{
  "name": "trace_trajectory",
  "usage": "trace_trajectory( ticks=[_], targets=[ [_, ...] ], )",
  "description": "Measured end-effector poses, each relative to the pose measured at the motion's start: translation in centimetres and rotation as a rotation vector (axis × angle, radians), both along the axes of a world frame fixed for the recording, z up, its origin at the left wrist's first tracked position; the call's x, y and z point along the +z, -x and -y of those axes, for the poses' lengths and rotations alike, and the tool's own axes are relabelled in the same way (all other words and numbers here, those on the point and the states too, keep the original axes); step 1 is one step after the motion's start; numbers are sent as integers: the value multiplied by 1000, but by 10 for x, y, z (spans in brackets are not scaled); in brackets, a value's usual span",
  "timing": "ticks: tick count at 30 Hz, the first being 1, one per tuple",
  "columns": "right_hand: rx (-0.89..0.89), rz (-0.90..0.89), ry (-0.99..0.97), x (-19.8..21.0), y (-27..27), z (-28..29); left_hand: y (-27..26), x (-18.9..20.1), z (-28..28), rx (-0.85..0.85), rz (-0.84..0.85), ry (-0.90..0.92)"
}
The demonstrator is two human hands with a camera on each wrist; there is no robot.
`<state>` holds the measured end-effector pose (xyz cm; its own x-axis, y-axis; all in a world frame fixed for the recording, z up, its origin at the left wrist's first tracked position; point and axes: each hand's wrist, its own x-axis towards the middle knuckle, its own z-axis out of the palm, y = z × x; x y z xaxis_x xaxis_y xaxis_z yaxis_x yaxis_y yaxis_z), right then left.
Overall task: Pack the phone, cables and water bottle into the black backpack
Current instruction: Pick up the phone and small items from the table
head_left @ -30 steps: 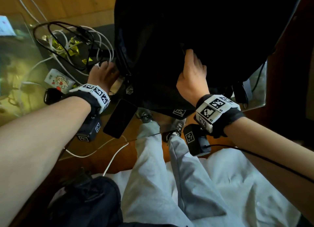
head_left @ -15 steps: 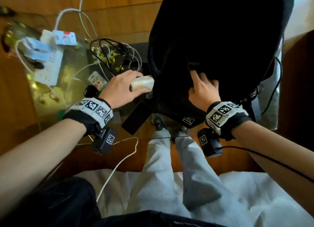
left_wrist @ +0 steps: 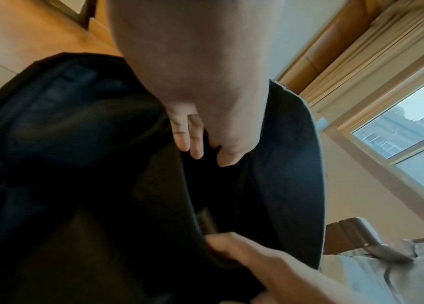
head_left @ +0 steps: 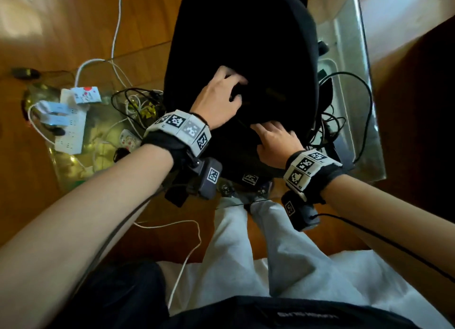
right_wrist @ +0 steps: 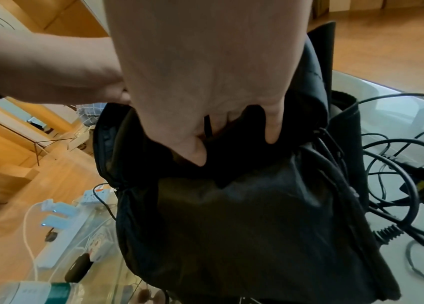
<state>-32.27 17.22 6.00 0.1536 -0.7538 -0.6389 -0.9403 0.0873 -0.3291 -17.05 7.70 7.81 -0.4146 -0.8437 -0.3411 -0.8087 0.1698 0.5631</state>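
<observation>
The black backpack [head_left: 246, 45] stands upright on the glass table, its top opening facing me. My left hand [head_left: 221, 94] reaches into that opening; in the left wrist view its fingers [left_wrist: 190, 142] point straight into the dark inside and nothing shows between them. My right hand [head_left: 273, 136] grips the near rim of the backpack [right_wrist: 231, 205], with its thumb and fingers [right_wrist: 273, 131] curled over the fabric. Black cables [head_left: 344, 121] lie tangled right of the bag. More cables [head_left: 138, 104] lie to its left. A clear water bottle [right_wrist: 36, 292] lies at the table's near edge. No phone shows.
A white power strip [head_left: 71, 129] with plugged adapters sits on the left of the glass table [head_left: 357, 131]. A small dark oblong object [right_wrist: 78, 269] and a patterned card [head_left: 128, 139] lie near it. A white cable [head_left: 187, 242] trails over the wooden floor by my legs.
My left hand carried a pale block from beside the backpack up into its opening; the block is out of sight now. My right hand stayed on the bag's near rim.
</observation>
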Motion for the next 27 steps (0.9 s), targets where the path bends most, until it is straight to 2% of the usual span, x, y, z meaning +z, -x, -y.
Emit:
trace_trajectory(
  ticks=[4, 6, 8, 11, 14, 19, 27],
  targets=[
    [-64, 39, 41, -6, -2, -2, -32, -1, -21, -11, -59, 14],
    [-94, 39, 62, -9, -5, -3, -60, -3, -32, 37, -25, 7],
    [-114, 18, 101, -13, -10, -3, -97, -15, -44, 150, 101, -75],
    [-145, -49, 141, -18, -24, -2, -159, -38, -63, 376, 403, -346],
    [-194, -110, 156, -20, -45, 4, -205, -49, -80, 440, 554, -548],
    [-335, -135, 171, -26, -82, 3, -250, -54, -67, 401, 574, -490],
    [-626, -173, 252, -27, -144, -7, -308, -59, 15, 236, 586, -441]
  ],
)
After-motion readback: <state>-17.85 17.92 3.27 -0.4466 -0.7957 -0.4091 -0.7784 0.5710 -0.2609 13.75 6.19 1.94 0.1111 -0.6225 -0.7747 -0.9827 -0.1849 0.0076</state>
